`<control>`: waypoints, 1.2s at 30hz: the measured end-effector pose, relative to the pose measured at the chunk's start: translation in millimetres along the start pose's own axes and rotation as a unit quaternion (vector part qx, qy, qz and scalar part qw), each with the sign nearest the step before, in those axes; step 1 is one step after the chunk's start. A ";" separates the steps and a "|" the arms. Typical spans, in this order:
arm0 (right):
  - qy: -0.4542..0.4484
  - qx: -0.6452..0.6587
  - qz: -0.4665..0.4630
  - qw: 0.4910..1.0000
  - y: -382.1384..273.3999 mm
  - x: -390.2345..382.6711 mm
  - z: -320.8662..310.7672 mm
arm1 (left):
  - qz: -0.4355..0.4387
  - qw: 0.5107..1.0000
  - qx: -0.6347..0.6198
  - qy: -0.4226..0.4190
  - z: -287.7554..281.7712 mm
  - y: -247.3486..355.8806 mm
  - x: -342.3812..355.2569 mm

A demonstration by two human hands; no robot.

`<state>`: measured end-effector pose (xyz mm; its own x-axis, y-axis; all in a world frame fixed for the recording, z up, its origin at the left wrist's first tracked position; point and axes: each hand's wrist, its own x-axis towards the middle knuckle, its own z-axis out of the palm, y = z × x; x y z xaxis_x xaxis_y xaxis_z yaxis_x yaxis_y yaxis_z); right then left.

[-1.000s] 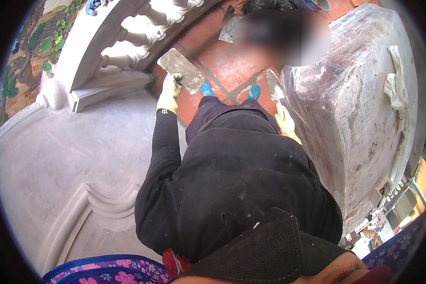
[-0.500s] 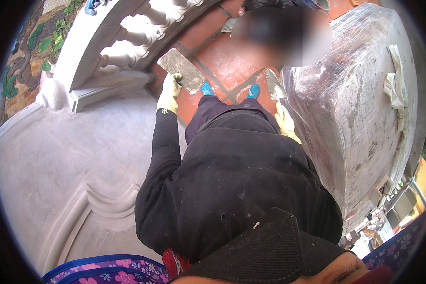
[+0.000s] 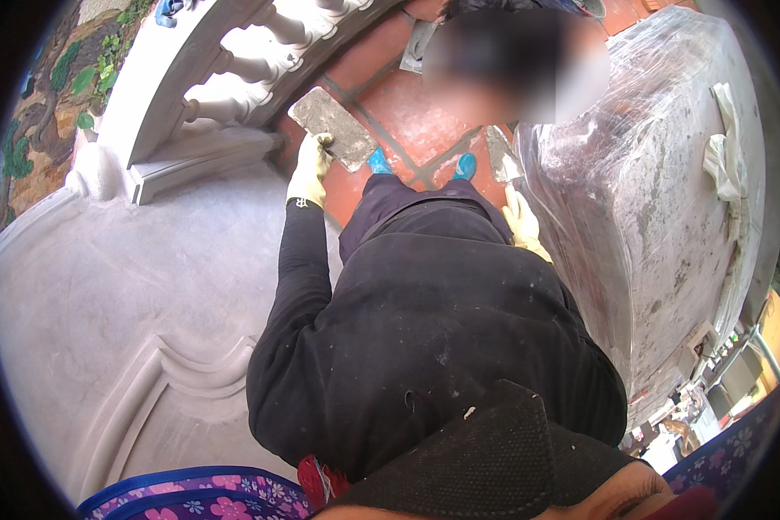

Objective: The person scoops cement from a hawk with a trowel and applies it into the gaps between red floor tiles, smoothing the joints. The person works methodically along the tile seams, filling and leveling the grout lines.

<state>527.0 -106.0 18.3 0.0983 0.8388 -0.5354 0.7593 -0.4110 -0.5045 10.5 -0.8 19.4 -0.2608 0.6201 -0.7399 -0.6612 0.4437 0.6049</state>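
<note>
My left hand (image 3: pixel 312 169), in a pale yellow rubber glove, is closed on the near edge of a flat rectangular plastering board (image 3: pixel 331 130) smeared with grey cement. It is held out over the red tiles. My right hand (image 3: pixel 525 225), gloved alike, hangs beside my right thigh and is closed around a trowel (image 3: pixel 499 156). The trowel's cement-stained blade points away from me, close to a plastic-wrapped block. My glove hides most of its handle.
A white balustrade (image 3: pixel 234 65) curves along the left, joined to a pale plastered wall (image 3: pixel 139 286). The large plastic-wrapped block (image 3: pixel 633 199) stands close on the right. Ahead, over red floor tiles (image 3: pixel 407 113), another person (image 3: pixel 503 61) is near, with a grey flat piece (image 3: pixel 417 48) beside them.
The grey flat piece beside the other person shows more fully now and has shifted slightly left. My hands, the plastering board and the trowel have hardly moved.
</note>
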 end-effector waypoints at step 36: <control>0.014 -0.037 -0.021 0.999 -8.2 0.8 -3.2 | 0.003 1.000 0.003 0.003 4.3 0.1 4.9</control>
<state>522.9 -100.9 24.2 0.0823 0.8646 -0.4957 0.8081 -0.3490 -0.4745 12.2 5.1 17.1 -0.2682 0.6188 -0.7384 -0.6558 0.4443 0.6104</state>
